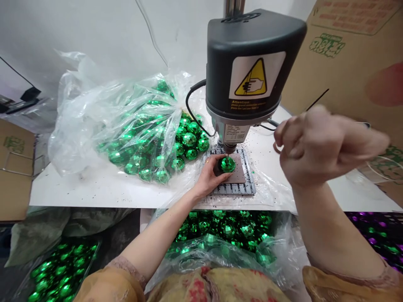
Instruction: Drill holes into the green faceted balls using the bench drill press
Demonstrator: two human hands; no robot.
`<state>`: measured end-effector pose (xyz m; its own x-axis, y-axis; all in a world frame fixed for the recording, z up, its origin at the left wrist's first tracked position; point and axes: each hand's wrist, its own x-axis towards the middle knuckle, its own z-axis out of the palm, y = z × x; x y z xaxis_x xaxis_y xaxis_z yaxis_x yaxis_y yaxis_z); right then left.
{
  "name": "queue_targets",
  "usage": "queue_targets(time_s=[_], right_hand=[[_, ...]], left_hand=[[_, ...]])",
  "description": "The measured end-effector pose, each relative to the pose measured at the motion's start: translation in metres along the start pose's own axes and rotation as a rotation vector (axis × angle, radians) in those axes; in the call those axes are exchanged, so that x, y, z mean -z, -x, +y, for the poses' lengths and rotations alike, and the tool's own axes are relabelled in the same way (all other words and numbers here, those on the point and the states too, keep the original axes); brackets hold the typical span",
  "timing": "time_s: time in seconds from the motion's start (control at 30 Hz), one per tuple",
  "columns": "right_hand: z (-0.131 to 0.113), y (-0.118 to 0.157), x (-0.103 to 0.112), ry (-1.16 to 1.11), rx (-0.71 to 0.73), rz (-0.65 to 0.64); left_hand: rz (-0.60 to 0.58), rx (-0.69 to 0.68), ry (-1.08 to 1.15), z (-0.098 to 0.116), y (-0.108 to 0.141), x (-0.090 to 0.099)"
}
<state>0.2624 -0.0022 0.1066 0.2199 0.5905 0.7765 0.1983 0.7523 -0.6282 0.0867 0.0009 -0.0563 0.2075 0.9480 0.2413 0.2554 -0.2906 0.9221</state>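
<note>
Left grip (pixel 210 174), a bare hand, pinches a green, mirror-faceted ball (pixel 228 165) from its left side, with the thumb at the near edge and a finger at the far edge. The ball sits on a brownish square board (pixel 240 170), directly below the drill bit (pixel 227 156), whose tip meets the top of the ball; whether it enters the surface cannot be told. Beneath the board lies a grey slotted metal base plate (pixel 251 180), strewn with dark shavings.

Right grip (pixel 311 147), also bare, is raised at the right of the black drill-press housing (pixel 217 67). Its fingers are curled and blurred, just beside a dark lever (pixel 272 123); whether they close around it cannot be told. On the front of the housing is a white label (pixel 236 69) bearing a yellow triangle with a hand symbol and the word "Attention". A black cable (pixel 188 102) loops out from its left side.

On the white tabletop (pixel 94 193), left of the machine, rests a clear plastic bag (pixel 72 130) of similar green balls, some showing at its right side. Below the near edge, more green balls (pixel 226 230) lie amid clear plastic sheeting (pixel 204 248). Further green balls (pixel 63 268) are low at the left; purple and green balls (pixel 380 235) are low at the right. Cardboard boxes (pixel 302 71) stand on either side.
</note>
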Motion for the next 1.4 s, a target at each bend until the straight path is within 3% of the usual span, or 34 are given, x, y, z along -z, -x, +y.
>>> queue_targets(time_s=[0.07,0.17,0.27,0.33,0.43,0.47,0.53,0.63,0.67,0.73,0.8,0.87,0.93,0.97,1.07,1.13,1.23,1.3,1.4], right_hand=[[-0.011,-0.017,-0.007,-0.076,0.06,0.158],[-0.012,-0.04,-0.014,-0.144,0.081,0.122],[-0.005,-0.049,-0.013,-0.177,0.117,0.07],[-0.002,-0.05,-0.011,-0.182,0.124,0.043],[-0.001,-0.047,-0.007,-0.162,0.098,-0.009],[-0.001,-0.046,-0.006,-0.158,0.091,-0.022],[-0.002,-0.046,-0.006,-0.153,0.081,-0.029],[-0.004,-0.046,-0.008,-0.166,0.107,0.021],[-0.004,-0.046,-0.009,-0.169,0.114,0.033],[-0.005,-0.046,-0.009,-0.17,0.105,0.032],[-0.005,-0.046,-0.01,-0.173,0.085,0.028],[-0.004,-0.046,-0.01,-0.199,0.094,0.053],[-0.003,-0.047,-0.01,-0.226,0.108,0.072],[-0.003,-0.047,-0.011,-0.232,0.109,0.079],[-0.002,-0.046,-0.011,-0.244,0.091,0.075],[-0.002,-0.046,-0.01,-0.256,0.087,0.07],[-0.001,-0.045,-0.009,-0.252,0.077,0.065],[-0.002,-0.045,-0.009,-0.246,0.065,0.067],[-0.002,-0.045,-0.01,-0.256,0.063,0.077]], left_hand=[[0.019,0.005,0.039,0.001,0.0,-0.002],[0.128,-0.055,-0.013,0.008,0.007,-0.003],[0.249,-0.22,-0.203,0.017,0.035,0.002],[0.173,-0.368,-0.314,0.02,0.066,0.008],[-0.152,-0.475,-0.585,0.016,0.12,0.017],[-0.275,-0.426,-0.725,0.013,0.136,0.02],[-0.461,-0.16,-1.005,0.007,0.16,0.023],[-0.546,0.292,-1.217,0.008,0.173,0.027],[-0.545,0.37,-1.227,0.012,0.172,0.029],[-0.531,0.375,-1.175,0.027,0.16,0.035],[-0.444,0.238,-1.075,0.044,0.137,0.043],[-0.262,0.048,-0.999,0.056,0.101,0.053],[-0.049,-0.093,-1.036,0.057,0.054,0.062],[-0.005,-0.139,-1.084,0.053,0.03,0.067],[-0.079,-0.263,-1.231,0.031,-0.036,0.073],[-0.175,-0.316,-1.294,0.016,-0.063,0.073],[-0.169,-0.308,-1.269,0.008,-0.074,0.073],[-0.053,-0.285,-1.116,0.013,-0.065,0.075],[0.187,-0.248,-0.636,0.031,-0.04,0.077]])
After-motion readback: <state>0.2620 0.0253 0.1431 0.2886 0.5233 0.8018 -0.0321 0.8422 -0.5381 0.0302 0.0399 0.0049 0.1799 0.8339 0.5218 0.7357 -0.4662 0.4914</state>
